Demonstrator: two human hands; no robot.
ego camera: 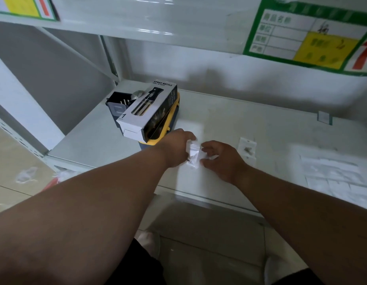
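A small clear plastic bag (194, 154) with small metal parts inside is held just above the white shelf (250, 124), near its front edge. My left hand (175, 148) grips the bag's left side with curled fingers. My right hand (221, 160) pinches the bag's right side between thumb and fingers. Both forearms reach in from the bottom of the view.
A spray bottle box (147, 112) lies on a yellow and dark box (171, 122) at the shelf's left, with a black plastic holder (117, 103) behind. Another small bag of screws (247, 150) lies right of my hands. Paper sheets (335, 175) lie far right. An upper shelf carries a green label (306, 36).
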